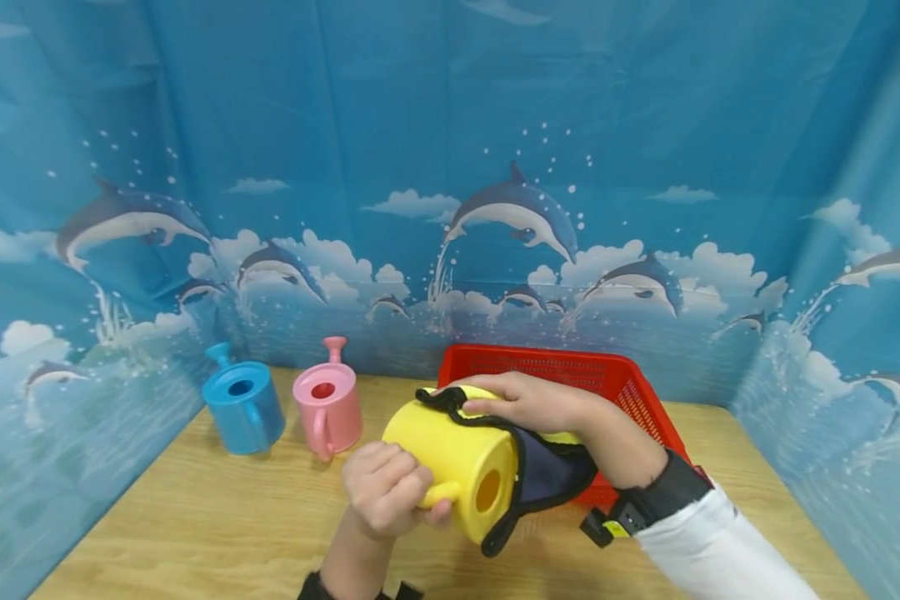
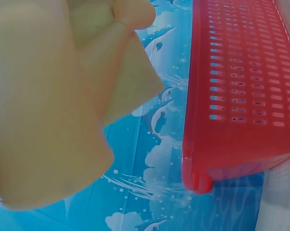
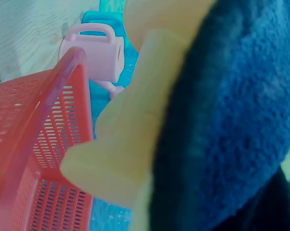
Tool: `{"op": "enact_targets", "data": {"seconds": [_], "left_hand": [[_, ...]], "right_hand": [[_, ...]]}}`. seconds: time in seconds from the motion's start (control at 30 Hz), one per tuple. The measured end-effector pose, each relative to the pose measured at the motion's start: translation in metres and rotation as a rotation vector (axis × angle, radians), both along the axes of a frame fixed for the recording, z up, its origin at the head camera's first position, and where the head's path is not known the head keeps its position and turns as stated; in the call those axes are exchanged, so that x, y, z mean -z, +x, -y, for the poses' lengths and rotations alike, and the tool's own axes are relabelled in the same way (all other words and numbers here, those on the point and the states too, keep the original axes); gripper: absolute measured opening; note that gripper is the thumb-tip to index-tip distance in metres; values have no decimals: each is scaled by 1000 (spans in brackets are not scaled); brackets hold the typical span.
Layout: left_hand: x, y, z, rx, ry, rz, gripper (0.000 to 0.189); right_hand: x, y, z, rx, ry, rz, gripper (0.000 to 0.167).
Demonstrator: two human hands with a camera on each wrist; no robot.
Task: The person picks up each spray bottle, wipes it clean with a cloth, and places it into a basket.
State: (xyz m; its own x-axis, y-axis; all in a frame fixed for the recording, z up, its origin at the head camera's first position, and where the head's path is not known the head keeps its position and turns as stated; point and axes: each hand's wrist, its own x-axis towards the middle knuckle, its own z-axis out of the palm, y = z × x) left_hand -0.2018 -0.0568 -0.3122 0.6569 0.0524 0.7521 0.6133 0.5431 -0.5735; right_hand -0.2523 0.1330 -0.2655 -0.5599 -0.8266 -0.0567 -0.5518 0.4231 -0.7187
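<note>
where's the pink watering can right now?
In the head view, the pink watering can stands left of centre on the table, just right of the blue watering can and left of the yellow watering can.

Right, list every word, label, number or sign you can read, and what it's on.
None: no readable text shows on the yellow watering can, cloth, blue watering can, pink watering can, red basket or dolphin backdrop.
Any marks on the black wrist device are too small to read.

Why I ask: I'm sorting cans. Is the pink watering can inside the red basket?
No, the pink watering can stands on the table left of the basket, beside the blue can.
</note>
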Motion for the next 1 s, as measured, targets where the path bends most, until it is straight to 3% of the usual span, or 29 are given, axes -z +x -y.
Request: {"op": "enact_targets", "data": {"seconds": [0.3,0.57,0.77,1.0], "left_hand": [[9,-5,4,20,28,55,52],[4,-2,6,54,47,95,53],[-5,4,6,79,58,53,52],[-7,6,0,56,33,1,50]], "right_hand": [[7,6,-22,0,-29,3,37],[9,16,-39,29,-22,-53,38],[10,20,-38,59,20,-55,36],[26,6,-23,86,113,29,28]]}}
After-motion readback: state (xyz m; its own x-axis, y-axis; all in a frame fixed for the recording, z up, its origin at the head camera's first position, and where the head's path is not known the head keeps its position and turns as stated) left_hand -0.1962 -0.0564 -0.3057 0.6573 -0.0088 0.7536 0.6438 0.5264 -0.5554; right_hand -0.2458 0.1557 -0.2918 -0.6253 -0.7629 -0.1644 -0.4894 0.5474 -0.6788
